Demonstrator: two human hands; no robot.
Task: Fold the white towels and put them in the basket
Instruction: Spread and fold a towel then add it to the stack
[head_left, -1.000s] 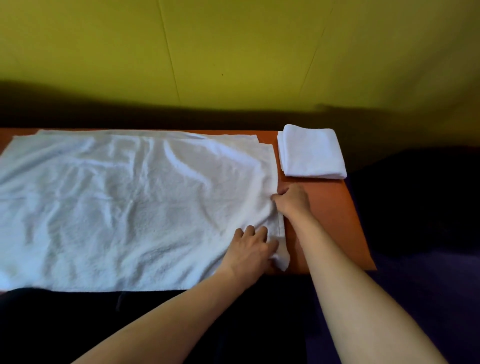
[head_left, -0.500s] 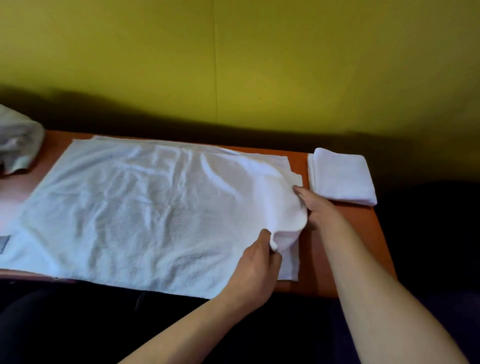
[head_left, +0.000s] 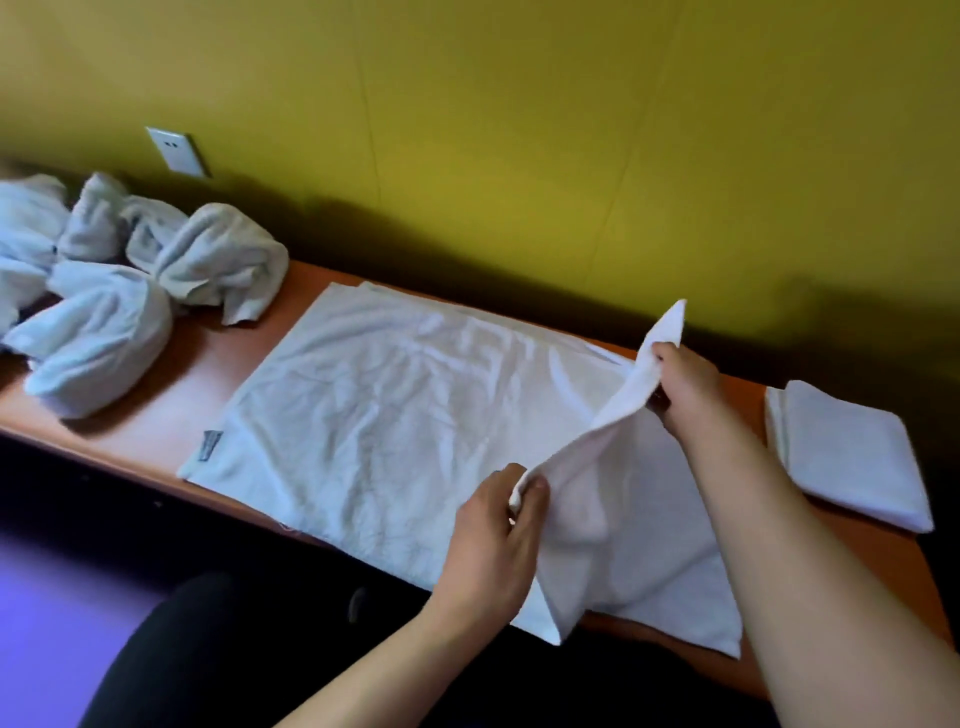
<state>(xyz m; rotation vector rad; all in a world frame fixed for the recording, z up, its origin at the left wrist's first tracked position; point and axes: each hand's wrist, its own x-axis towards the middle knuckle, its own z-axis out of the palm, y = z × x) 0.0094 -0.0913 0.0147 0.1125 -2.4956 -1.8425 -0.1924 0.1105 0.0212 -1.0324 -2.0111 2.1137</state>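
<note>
Towel (head_left: 395, 415) edge pinched, lifted between left hand (head_left: 493, 540), right hand (head_left: 685, 384).

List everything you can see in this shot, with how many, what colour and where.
spread towel: one, white, flat across the middle of the table, its right edge lifted
folded towel: one, white, right end of the table
crumpled towels: a pile, count unclear, white, left end of the table
table: one, orange-brown, along the wall
wall: yellow-green, behind the table
wall plate: one, white, on the wall at upper left
left hand: one, pinches the lifted edge near the front of the table
right hand: one, pinches the lifted edge toward the wall
</note>
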